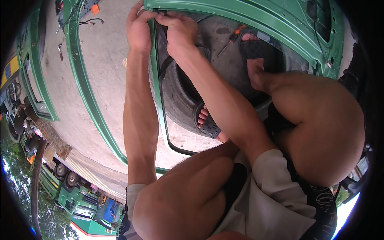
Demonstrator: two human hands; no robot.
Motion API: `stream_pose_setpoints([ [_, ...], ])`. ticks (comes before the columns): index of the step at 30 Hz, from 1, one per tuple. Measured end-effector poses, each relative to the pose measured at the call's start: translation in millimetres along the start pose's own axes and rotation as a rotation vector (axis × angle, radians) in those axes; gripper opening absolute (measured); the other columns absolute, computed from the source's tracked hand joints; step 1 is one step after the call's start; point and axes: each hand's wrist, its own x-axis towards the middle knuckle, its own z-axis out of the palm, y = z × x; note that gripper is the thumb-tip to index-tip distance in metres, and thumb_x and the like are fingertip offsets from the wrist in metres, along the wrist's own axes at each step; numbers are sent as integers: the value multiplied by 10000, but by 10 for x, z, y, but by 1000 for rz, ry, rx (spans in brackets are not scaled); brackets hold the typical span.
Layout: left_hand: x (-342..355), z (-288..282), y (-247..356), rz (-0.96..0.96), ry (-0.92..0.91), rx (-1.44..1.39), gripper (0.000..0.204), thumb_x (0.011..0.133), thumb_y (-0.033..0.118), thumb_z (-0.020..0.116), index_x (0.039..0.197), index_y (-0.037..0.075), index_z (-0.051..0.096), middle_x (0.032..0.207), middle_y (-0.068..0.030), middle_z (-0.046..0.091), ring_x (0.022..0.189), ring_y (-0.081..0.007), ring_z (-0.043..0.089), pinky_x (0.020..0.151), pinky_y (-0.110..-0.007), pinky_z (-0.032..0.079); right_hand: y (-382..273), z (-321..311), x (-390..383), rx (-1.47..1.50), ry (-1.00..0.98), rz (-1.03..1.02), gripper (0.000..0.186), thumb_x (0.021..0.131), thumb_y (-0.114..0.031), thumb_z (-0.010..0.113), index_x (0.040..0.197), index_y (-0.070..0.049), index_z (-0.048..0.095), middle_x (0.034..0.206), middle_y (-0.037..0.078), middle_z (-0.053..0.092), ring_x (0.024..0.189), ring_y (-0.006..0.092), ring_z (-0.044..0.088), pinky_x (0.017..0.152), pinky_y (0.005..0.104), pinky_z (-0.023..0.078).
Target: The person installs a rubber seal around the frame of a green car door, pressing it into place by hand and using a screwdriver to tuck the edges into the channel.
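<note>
A green vehicle door [276, 28] is in front of me, its window frame [157, 94] running down between my forearms. At the frame's upper left corner, my left hand [139, 32] is closed around the green edge, thumb bent toward the inside. Just to its right, my right hand [181, 33] is also closed, its thumb and fingers pressed on a black rubber strip [161, 34] along the frame. Part of that strip hangs loose below the fingers. The fingertips of both hands almost meet, and the exact grip is partly hidden.
Below the window opening lies a tyre [176, 96], with my sandalled feet on it. A screwdriver [230, 42] lies near my far foot. Another green frame [82, 80] stands to the left, with a small tool [60, 52] on the concrete. A green truck [76, 198] is parked beyond.
</note>
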Motion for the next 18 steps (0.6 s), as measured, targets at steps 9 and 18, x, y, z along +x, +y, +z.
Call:
stream_pose_setpoints([
  [9, 11, -53, -25, -46, -49, -131, 546, 885, -80, 590, 1414, -78, 453, 1121, -195, 665, 977, -257, 683, 884, -347, 573, 83, -104, 17, -55, 105, 33, 369, 799, 40, 779, 1114, 78, 589, 1048, 134, 677, 948, 195, 658, 820, 313, 526],
  [18, 72, -62, -57, -57, -94, -123, 482, 977, 113, 568, 1414, -66, 470, 1126, -180, 652, 982, -283, 669, 891, -376, 567, 223, -224, -142, -335, -52, -133, 215, 844, -5, 787, 1039, 55, 717, 865, 67, 703, 744, 109, 631, 613, 252, 494],
])
